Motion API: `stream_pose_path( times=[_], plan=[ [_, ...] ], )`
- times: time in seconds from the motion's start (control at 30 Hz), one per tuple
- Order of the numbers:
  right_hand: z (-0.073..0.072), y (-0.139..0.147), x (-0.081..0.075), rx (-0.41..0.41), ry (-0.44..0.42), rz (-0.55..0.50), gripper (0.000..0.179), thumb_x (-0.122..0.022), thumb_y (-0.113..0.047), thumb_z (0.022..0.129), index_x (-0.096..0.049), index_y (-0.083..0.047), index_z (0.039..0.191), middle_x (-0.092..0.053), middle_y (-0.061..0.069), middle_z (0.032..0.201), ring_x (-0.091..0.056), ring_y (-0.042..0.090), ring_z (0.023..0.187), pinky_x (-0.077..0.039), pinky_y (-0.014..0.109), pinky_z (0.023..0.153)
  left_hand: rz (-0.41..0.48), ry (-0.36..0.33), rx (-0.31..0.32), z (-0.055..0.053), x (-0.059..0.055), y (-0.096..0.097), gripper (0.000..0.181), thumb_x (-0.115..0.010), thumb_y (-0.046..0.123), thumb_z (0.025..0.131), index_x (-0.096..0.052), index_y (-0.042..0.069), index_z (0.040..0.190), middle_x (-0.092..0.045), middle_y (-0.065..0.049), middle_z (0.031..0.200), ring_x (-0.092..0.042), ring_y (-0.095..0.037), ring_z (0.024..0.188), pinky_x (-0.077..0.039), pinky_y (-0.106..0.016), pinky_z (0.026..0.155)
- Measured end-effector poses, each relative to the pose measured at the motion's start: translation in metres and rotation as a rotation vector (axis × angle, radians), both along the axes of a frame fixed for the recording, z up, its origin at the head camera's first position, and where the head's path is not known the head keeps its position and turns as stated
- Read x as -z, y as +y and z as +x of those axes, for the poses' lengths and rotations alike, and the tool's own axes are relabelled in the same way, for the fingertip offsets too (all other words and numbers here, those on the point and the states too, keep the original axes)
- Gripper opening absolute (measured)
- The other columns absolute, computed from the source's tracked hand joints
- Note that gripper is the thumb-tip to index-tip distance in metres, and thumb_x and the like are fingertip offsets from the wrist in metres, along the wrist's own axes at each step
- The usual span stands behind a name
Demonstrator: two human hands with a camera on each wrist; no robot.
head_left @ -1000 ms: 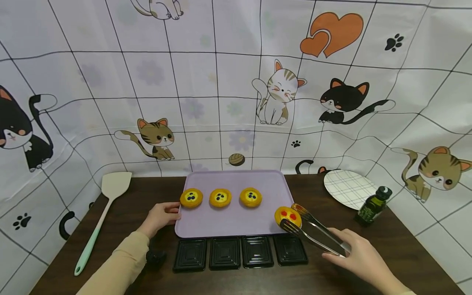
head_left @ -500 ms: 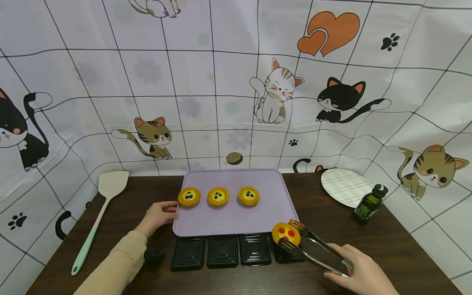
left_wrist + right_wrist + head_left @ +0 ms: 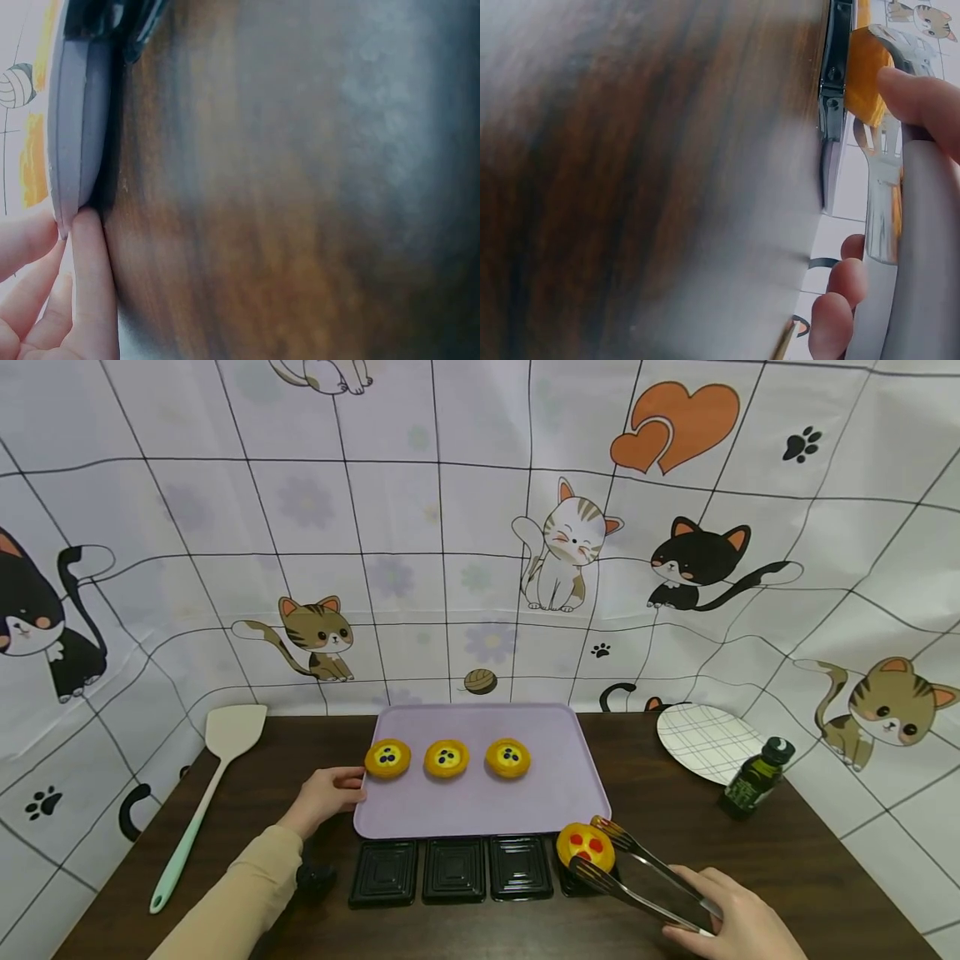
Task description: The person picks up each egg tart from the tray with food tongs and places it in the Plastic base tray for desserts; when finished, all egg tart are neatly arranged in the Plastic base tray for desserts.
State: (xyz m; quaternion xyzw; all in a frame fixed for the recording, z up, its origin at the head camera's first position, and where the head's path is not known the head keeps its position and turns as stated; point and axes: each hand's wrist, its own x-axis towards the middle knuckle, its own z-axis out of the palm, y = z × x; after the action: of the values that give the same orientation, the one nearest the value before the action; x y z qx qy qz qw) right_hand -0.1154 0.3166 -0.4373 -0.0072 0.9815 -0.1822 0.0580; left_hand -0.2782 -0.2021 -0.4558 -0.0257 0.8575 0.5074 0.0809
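Observation:
In the head view my right hand (image 3: 738, 914) grips metal tongs (image 3: 637, 900). Between their fork-like ends is an egg tart (image 3: 585, 843) with red dots, over the rightmost black square dish (image 3: 573, 887), which it partly hides. The right wrist view shows the tart (image 3: 866, 79) from the side, close over the black dish. My left hand (image 3: 326, 797) pinches the left edge of a lilac tray (image 3: 450, 814); in the left wrist view thumb and finger lie on either side of the tray's edge (image 3: 79, 127). Three tarts with dark blue dots, one the middle tart (image 3: 446, 759), sit on the tray.
Several black dishes (image 3: 453, 870) line up along the tray's front edge. A pale spatula (image 3: 225, 768) with a green handle lies at left. At right are a round grid-patterned plate (image 3: 705, 743) and a dark green bottle (image 3: 756, 777). A cat-print sheet (image 3: 480, 543) stands behind.
The tongs have carried the red-dotted tart from the tray's front right corner toward me, over the rightmost black dish. My left hand has stayed on the tray edge.

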Motion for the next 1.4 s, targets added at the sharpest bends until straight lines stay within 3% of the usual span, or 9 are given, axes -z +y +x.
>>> stream_pose_path(
  times=[0.23,0.5,0.87,1.13,1.4],
  plan=[
    [0.000,-0.002,-0.001,0.043,-0.025,0.019,0.081,-0.073,-0.064,0.064,-0.057,-0.020,0.130,-0.053,-0.004,0.095,-0.039,0.007,0.055,-0.033,0.022,0.047,-0.002,0.006,0.002,0.000,0.001,0.000,0.048,-0.064,0.000,0.088,-0.048,-0.011,0.132,-0.059,-0.028,0.114,-0.065,-0.026,0.093,-0.057,-0.038,0.080],
    [0.001,0.000,0.000,0.039,-0.032,0.029,0.083,-0.071,-0.066,0.065,-0.055,-0.020,0.132,-0.053,-0.005,0.095,-0.039,0.007,0.055,-0.032,0.023,0.046,0.000,-0.005,0.004,0.000,0.000,0.000,0.049,-0.063,0.000,0.088,-0.047,-0.011,0.132,-0.059,-0.028,0.115,-0.065,-0.025,0.092,-0.057,-0.038,0.080],
    [0.004,0.001,-0.005,0.008,0.029,0.003,0.081,-0.071,-0.065,0.067,-0.054,-0.021,0.132,-0.050,-0.004,0.092,-0.037,0.004,0.053,-0.032,0.021,0.047,-0.009,-0.007,-0.004,-0.001,0.000,0.000,0.048,-0.064,0.001,0.088,-0.048,-0.010,0.132,-0.059,-0.028,0.115,-0.065,-0.024,0.091,-0.057,-0.037,0.079],
    [0.001,-0.002,-0.011,0.000,0.111,0.018,0.079,-0.071,-0.065,0.069,-0.055,-0.020,0.131,-0.050,-0.004,0.091,-0.038,0.001,0.053,-0.032,0.020,0.048,-0.011,-0.004,-0.002,-0.001,0.001,0.001,0.048,-0.064,0.000,0.088,-0.048,-0.011,0.132,-0.059,-0.028,0.115,-0.065,-0.026,0.092,-0.057,-0.038,0.080],
    [-0.009,-0.007,-0.012,-0.054,0.263,0.026,0.074,-0.074,-0.062,0.068,-0.059,-0.021,0.128,-0.054,-0.006,0.094,-0.038,-0.003,0.055,-0.032,0.020,0.048,0.000,-0.006,-0.006,0.000,0.001,0.000,0.048,-0.064,0.000,0.088,-0.048,-0.011,0.131,-0.059,-0.028,0.114,-0.065,-0.024,0.091,-0.057,-0.037,0.080]
  ],
)
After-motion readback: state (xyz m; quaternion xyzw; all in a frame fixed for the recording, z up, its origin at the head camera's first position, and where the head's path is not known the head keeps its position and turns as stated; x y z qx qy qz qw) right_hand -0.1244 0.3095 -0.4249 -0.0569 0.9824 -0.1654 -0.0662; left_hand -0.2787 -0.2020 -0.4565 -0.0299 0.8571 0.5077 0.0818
